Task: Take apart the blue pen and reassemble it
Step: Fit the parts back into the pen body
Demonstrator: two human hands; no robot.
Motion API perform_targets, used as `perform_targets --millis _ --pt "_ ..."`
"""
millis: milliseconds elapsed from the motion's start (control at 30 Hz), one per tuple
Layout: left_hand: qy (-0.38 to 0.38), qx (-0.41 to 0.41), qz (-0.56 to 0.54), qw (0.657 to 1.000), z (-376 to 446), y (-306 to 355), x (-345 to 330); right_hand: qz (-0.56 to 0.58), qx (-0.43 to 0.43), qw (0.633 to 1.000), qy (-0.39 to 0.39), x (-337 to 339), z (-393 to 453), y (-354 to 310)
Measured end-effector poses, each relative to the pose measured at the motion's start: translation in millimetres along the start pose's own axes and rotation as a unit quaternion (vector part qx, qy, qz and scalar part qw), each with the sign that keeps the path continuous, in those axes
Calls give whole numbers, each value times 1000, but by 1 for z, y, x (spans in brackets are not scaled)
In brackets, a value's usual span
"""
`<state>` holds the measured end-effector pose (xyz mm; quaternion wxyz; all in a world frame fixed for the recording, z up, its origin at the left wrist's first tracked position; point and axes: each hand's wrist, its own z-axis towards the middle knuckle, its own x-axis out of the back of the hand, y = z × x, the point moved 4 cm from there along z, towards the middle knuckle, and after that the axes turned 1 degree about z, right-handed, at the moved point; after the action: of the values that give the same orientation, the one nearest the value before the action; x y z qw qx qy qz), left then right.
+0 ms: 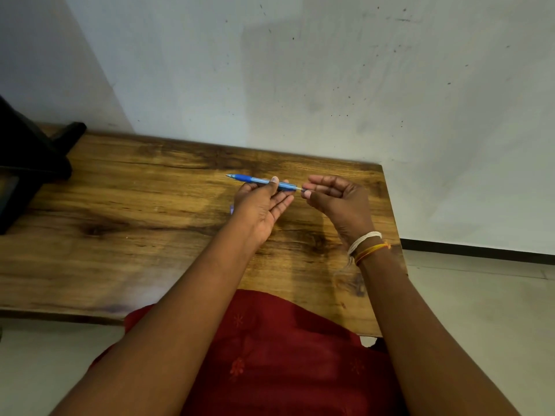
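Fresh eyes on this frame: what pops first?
The blue pen, held level above the middle of the wooden table by the left hand. The right hand pinches its right end. Next, thread bracelets on the right wrist.

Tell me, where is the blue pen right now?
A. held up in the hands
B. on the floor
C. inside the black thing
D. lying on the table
A: the left hand holds the blue pen above the wooden table, while the right hand pinches its end.
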<state>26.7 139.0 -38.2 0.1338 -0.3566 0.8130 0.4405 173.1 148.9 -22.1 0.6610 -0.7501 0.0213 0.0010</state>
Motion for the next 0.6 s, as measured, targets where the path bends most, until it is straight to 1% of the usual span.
perform_targets --millis 267,433,600 --pt "-15 -2 15 1000 -1 -2 -2 -22 14 1000 9 2 -1 -2" --pt "-11 -10 18 1000 0 -1 -1 -41 26 999 20 2 -2 -3" --pt "-15 -6 21 1000 -2 -2 -2 -84 51 995 22 1 -3 -5"
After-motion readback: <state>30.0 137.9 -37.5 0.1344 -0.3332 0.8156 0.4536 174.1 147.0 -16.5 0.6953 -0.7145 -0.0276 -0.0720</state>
